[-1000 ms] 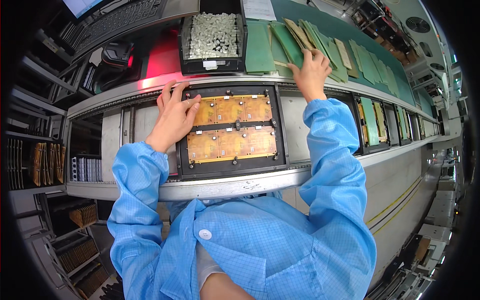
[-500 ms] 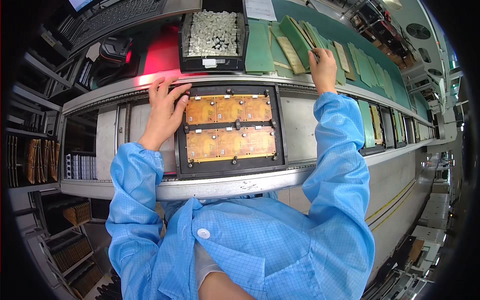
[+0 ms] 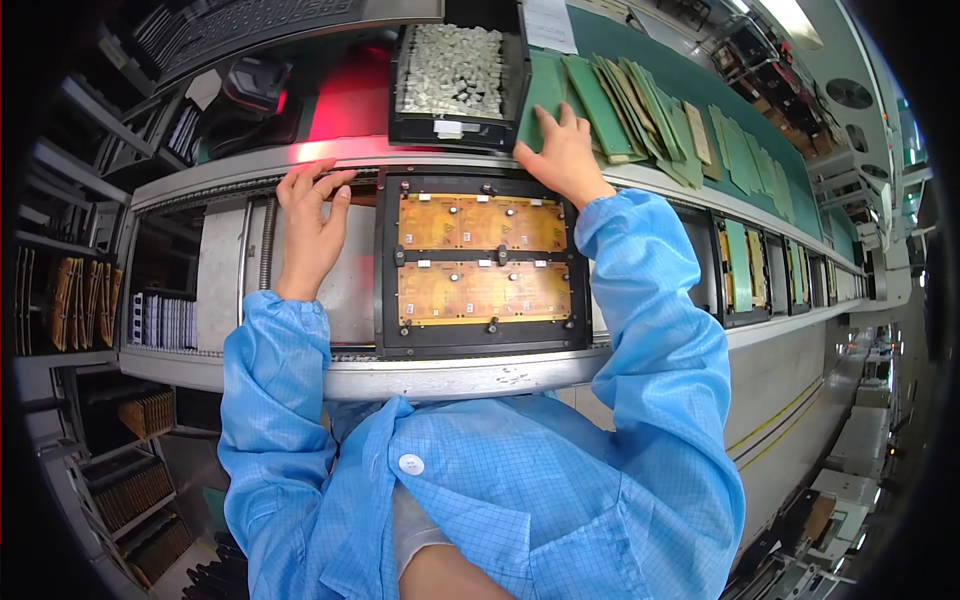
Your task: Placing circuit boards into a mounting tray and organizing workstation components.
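A black carrier frame (image 3: pixel 480 342) lies on the conveyor, holding orange circuit boards (image 3: pixel 483 292) in two rows with small white connectors along their upper edges. My left hand (image 3: pixel 312 232) hovers left of the carrier, fingers apart and nothing in them. Beyond the carrier's upper right corner is my right hand (image 3: pixel 568 158), fingers spread, over the near end of a flat green board (image 3: pixel 543 82). Whether its fingertips touch that board I cannot tell. Leaning green boards (image 3: pixel 600 105) stand just right of this hand.
A black bin (image 3: pixel 462 130) full of white connectors (image 3: pixel 455 70) stands behind the carrier. To its left, a scanner (image 3: pixel 255 85) casts red light. The metal conveyor rail (image 3: pixel 470 375) runs along the front. More loaded carriers (image 3: pixel 742 265) sit to the right, and racks of boards (image 3: pixel 85 305) at left.
My right hand has moved left from the leaning green boards to the flat one by the bin. My left hand has come away from the carrier's left edge. The view has shifted slightly.
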Demonstrator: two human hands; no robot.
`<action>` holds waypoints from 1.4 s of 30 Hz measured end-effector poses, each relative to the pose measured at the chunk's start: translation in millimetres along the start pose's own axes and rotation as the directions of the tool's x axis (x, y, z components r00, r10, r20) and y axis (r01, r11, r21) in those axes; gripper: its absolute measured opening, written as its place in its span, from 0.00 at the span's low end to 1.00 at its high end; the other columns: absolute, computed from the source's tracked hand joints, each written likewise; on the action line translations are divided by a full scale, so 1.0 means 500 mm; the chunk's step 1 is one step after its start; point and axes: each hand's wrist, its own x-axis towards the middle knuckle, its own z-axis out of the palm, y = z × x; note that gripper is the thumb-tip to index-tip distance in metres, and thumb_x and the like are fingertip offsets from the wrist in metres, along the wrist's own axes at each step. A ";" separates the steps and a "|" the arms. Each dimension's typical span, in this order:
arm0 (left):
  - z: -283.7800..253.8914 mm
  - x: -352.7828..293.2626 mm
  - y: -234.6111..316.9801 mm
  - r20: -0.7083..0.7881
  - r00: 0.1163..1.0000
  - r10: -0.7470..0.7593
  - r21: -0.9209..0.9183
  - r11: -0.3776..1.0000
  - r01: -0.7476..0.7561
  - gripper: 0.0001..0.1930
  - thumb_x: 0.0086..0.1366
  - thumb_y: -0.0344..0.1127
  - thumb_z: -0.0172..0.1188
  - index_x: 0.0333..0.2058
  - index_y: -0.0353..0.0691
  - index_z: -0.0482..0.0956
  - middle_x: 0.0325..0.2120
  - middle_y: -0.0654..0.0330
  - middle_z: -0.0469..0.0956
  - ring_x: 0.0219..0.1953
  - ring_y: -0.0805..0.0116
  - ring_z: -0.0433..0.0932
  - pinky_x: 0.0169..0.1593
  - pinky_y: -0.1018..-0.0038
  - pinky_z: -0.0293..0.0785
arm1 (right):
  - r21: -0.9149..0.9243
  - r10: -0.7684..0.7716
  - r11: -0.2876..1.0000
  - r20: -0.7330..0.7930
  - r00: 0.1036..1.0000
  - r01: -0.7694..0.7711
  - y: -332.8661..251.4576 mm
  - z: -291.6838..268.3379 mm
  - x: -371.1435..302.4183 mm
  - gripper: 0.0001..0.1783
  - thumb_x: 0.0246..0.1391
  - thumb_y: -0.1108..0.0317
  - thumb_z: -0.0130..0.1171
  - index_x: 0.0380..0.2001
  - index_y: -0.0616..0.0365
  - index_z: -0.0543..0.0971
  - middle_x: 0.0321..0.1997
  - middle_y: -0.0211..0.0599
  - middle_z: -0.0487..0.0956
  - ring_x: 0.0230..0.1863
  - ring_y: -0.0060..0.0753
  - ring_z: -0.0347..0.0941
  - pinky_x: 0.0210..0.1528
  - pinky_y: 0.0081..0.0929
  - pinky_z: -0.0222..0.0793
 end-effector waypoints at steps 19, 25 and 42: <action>-0.018 -0.001 -0.002 -0.018 1.000 -0.004 -0.018 1.000 0.004 0.11 0.64 0.29 0.59 0.44 0.41 0.85 0.52 0.57 0.77 0.62 0.46 0.60 0.64 0.58 0.60 | 0.823 0.501 0.312 0.283 0.818 -0.475 0.009 -0.206 -0.108 0.27 0.59 0.62 0.60 0.62 0.55 0.75 0.48 0.31 0.77 0.41 0.18 0.68 0.40 0.19 0.62; -0.027 -0.004 0.020 0.018 0.999 0.042 0.021 0.999 -0.042 0.11 0.65 0.30 0.60 0.45 0.42 0.84 0.52 0.59 0.78 0.62 0.50 0.61 0.66 0.61 0.60 | 0.837 0.582 0.399 0.084 0.809 -0.374 -0.170 -0.221 -0.308 0.30 0.56 0.74 0.59 0.64 0.58 0.71 0.55 0.38 0.74 0.49 0.24 0.69 0.55 0.22 0.64; -0.017 -0.011 0.017 0.025 0.998 0.061 -0.093 0.994 -0.059 0.11 0.63 0.30 0.60 0.43 0.41 0.85 0.51 0.55 0.77 0.62 0.43 0.59 0.65 0.57 0.59 | 0.330 0.322 0.906 -0.131 0.938 -0.265 -0.405 -0.076 -0.340 0.26 0.43 0.67 0.70 0.50 0.50 0.82 0.50 0.44 0.67 0.52 0.48 0.60 0.57 0.42 0.59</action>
